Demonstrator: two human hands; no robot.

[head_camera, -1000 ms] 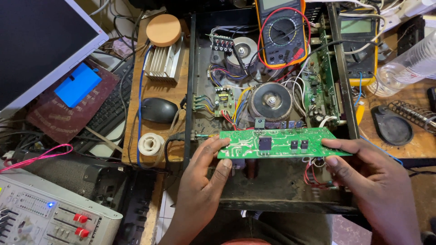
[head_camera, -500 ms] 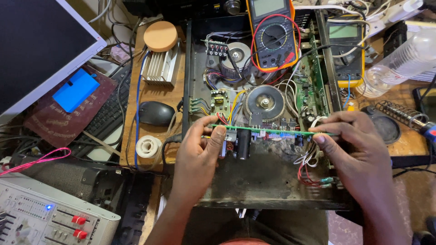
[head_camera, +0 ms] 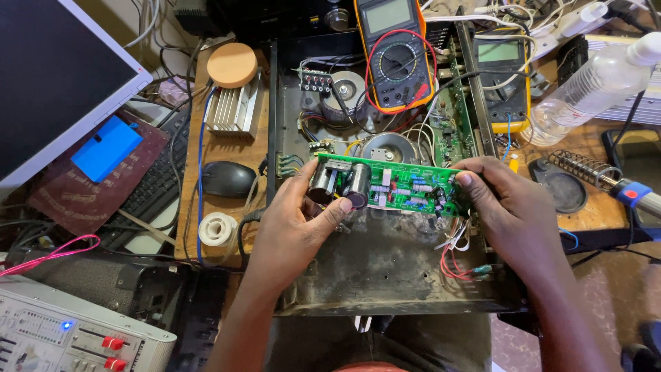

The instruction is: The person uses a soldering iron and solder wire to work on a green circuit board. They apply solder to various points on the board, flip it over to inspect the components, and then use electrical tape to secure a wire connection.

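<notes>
I hold a long green circuit board (head_camera: 403, 187) by both ends over an open black metal chassis (head_camera: 385, 269). The board's component side faces me, with two large dark cylindrical capacitors (head_camera: 341, 182) near its left end. My left hand (head_camera: 292, 224) grips that left end, thumb against a capacitor. My right hand (head_camera: 513, 213) pinches the right end. Red and white wires (head_camera: 454, 258) trail from the board's right underside into the chassis.
Inside the chassis lie a round transformer (head_camera: 385, 146) and another board (head_camera: 451, 120). Two yellow multimeters (head_camera: 392, 52) (head_camera: 506, 79) rest at the back. A computer mouse (head_camera: 227, 179), solder roll (head_camera: 217, 229), heatsink (head_camera: 231, 110), monitor (head_camera: 55, 76), plastic bottle (head_camera: 592, 86) and soldering iron (head_camera: 637, 196) surround it.
The board has been rotated from solder side up, through edge-on, to component side facing me. Both hands kept their grip on its ends.
</notes>
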